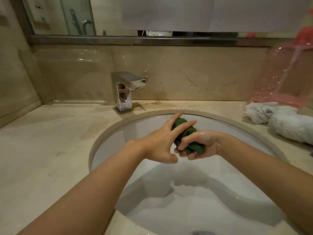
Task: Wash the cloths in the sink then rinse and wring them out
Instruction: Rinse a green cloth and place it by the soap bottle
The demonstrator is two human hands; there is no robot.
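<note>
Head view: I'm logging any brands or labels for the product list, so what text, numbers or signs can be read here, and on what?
None can be read.
Faucet: no brand mark shows on the chrome.
Pink plastic bag: no print visible.
Panel in the mirror, top left: dark marks, too blurred to read.
Green cloth, held in the right hand with the left hand against it: no tag visible.
White cloths: no label visible.

Dim warm light, fisheye-warped edges

Readable text: none in this view.
Mirror, upper left of the frame: reflected wall plates carry dark marks, too blurred to read.
</note>
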